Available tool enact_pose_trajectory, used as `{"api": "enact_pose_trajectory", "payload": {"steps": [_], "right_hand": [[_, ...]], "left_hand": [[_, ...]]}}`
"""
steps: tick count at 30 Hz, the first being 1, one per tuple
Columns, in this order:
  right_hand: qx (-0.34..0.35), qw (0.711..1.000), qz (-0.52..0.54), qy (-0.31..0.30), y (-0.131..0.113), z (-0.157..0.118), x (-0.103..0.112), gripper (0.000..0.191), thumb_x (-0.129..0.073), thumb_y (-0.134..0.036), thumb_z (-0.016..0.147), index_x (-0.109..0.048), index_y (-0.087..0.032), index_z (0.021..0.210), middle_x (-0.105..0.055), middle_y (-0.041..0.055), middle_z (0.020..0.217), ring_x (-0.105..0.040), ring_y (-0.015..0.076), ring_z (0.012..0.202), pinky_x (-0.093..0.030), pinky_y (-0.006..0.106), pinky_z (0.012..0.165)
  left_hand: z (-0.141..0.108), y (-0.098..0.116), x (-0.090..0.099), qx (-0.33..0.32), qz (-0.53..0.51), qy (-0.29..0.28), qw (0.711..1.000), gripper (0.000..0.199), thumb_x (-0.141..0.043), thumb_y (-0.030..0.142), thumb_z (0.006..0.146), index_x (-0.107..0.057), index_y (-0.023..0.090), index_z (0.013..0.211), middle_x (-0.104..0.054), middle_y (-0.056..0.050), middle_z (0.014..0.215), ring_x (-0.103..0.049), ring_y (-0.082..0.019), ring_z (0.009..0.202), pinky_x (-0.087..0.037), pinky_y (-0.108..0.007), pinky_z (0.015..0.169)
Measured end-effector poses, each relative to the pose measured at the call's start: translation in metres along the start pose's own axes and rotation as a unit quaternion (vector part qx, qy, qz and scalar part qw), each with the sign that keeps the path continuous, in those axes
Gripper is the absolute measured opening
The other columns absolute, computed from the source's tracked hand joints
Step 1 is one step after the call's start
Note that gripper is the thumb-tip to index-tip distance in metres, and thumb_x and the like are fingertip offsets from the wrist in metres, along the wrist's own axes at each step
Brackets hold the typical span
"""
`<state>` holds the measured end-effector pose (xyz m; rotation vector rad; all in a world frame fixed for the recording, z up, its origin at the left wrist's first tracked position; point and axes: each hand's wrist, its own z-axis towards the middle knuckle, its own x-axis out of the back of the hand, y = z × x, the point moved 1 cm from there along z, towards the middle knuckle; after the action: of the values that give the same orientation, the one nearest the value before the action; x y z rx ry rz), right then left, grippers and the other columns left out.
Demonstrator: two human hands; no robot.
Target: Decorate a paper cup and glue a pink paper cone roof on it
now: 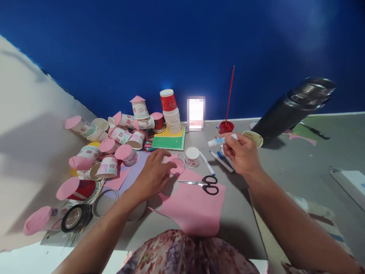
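My right hand [239, 154] is closed around a slim white glue stick [218, 141] with a blue label, held above the table and tilted slightly. Over the pink paper, my left hand [154, 171] has its fingers spread and bent. Its fingertips reach the edge of a small pink paper circle [178, 166]; whether they touch it I cannot tell. Just right of the circle stands a decorated white paper cup [192, 157], bottom up. Black-handled scissors [203, 183] lie on the large cut pink sheet [196, 207].
Many decorated cups with pink paper tops [108, 166] crowd the left side. A cup stack [172, 118] stands on a green and yellow booklet [171, 140]. Markers [207, 163] lie mid-table. At right are a black thermos [285, 108] and a red container [225, 127] with a stick.
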<state>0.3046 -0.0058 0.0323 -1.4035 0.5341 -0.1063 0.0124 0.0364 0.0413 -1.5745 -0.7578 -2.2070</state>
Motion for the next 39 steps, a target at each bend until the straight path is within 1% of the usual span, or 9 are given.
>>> {"api": "enact_pose_trajectory", "payload": {"steps": [3, 7, 13, 19, 22, 25, 28, 36, 39], "right_hand": [[-0.025, 0.999, 0.026, -0.01, 0.004, 0.002, 0.0, 0.045, -0.091, -0.058, 0.065, -0.073, -0.019, 0.078, -0.047, -0.0067, 0.053, -0.036, 0.0059, 0.045, -0.025, 0.023, 0.04], [-0.056, 0.997, 0.059, -0.011, 0.006, 0.003, 0.001, 0.048, -0.093, -0.058, 0.062, -0.073, -0.018, 0.08, -0.047, -0.0068, 0.056, -0.037, 0.0047, 0.046, -0.025, 0.019, 0.038], [-0.08, 0.992, 0.098, 0.008, 0.007, 0.007, 0.003, 0.049, -0.093, -0.058, 0.063, -0.07, -0.018, 0.079, -0.046, -0.0069, 0.058, -0.039, 0.0047, 0.046, -0.028, 0.017, 0.036], [-0.094, 0.987, 0.125, 0.046, 0.008, 0.009, 0.003, 0.05, -0.095, -0.059, 0.058, -0.067, -0.019, 0.067, -0.054, -0.0027, 0.058, -0.045, 0.0075, 0.052, -0.032, 0.017, 0.038], [-0.107, 0.986, 0.124, 0.044, 0.01, 0.01, 0.004, 0.047, -0.095, -0.057, 0.058, -0.067, -0.02, 0.067, -0.056, -0.0022, 0.059, -0.045, 0.0082, 0.052, -0.031, 0.018, 0.038], [-0.122, 0.985, 0.119, 0.039, 0.012, 0.01, 0.004, 0.045, -0.095, -0.054, 0.059, -0.066, -0.02, 0.068, -0.058, -0.0023, 0.06, -0.044, 0.0081, 0.05, -0.03, 0.02, 0.037], [-0.125, 0.984, 0.121, 0.039, 0.015, 0.011, 0.005, 0.047, -0.095, -0.054, 0.059, -0.066, -0.02, 0.07, -0.06, -0.0024, 0.063, -0.045, 0.0074, 0.049, -0.03, 0.02, 0.038], [-0.138, 0.982, 0.125, 0.021, 0.021, 0.013, 0.005, 0.047, -0.094, -0.055, 0.06, -0.067, -0.018, 0.071, -0.058, -0.0022, 0.06, -0.046, 0.0077, 0.048, -0.031, 0.02, 0.037], [-0.145, 0.981, 0.125, 0.017, 0.021, 0.012, 0.004, 0.048, -0.095, -0.055, 0.058, -0.068, -0.018, 0.07, -0.057, -0.0024, 0.059, -0.046, 0.0074, 0.048, -0.031, 0.019, 0.037]], "left_hand": [[-0.011, -0.008, -0.01, 0.0, 0.107, -0.01, 0.994, 0.033, -0.053, 0.004, 0.092, -0.076, 0.022, 0.106, -0.058, -0.018, 0.142, -0.045, -0.039, 0.141, -0.046, -0.06, 0.107], [-0.007, -0.014, -0.025, -0.003, 0.131, -0.026, 0.991, 0.022, -0.058, 0.01, 0.095, -0.077, 0.021, 0.089, -0.06, -0.016, 0.144, -0.045, -0.038, 0.143, -0.046, -0.059, 0.111], [-0.002, -0.021, -0.025, 0.009, 0.097, -0.013, 0.995, 0.018, -0.061, 0.011, 0.093, -0.074, 0.02, 0.085, -0.06, -0.016, 0.142, -0.046, -0.038, 0.142, -0.048, -0.058, 0.108], [-0.002, -0.024, -0.01, 0.043, 0.0, 0.051, 0.998, 0.02, -0.054, 0.011, 0.096, -0.072, 0.02, 0.098, -0.062, -0.014, 0.127, -0.057, -0.03, 0.12, -0.053, -0.05, 0.099], [0.0, -0.022, -0.013, 0.018, 0.045, 0.007, 0.999, 0.027, -0.055, 0.006, 0.092, -0.072, 0.02, 0.106, -0.06, -0.016, 0.131, -0.053, -0.034, 0.125, -0.051, -0.053, 0.101], [0.004, -0.022, -0.021, 0.005, 0.081, -0.034, 0.996, 0.023, -0.056, 0.006, 0.091, -0.075, 0.02, 0.095, -0.062, -0.018, 0.131, -0.052, -0.038, 0.127, -0.05, -0.058, 0.101], [0.008, -0.024, -0.026, 0.012, 0.085, -0.041, 0.995, 0.021, -0.056, 0.008, 0.092, -0.074, 0.019, 0.087, -0.064, -0.018, 0.129, -0.053, -0.038, 0.125, -0.052, -0.058, 0.099], [0.002, -0.032, -0.03, -0.006, 0.089, -0.05, 0.995, 0.026, -0.057, 0.006, 0.089, -0.071, 0.023, 0.102, -0.056, -0.015, 0.141, -0.05, -0.036, 0.131, -0.05, -0.057, 0.104], [0.005, -0.035, -0.033, -0.017, 0.088, -0.051, 0.995, 0.024, -0.057, 0.004, 0.088, -0.071, 0.021, 0.098, -0.056, -0.016, 0.139, -0.048, -0.036, 0.132, -0.049, -0.056, 0.104]]}}
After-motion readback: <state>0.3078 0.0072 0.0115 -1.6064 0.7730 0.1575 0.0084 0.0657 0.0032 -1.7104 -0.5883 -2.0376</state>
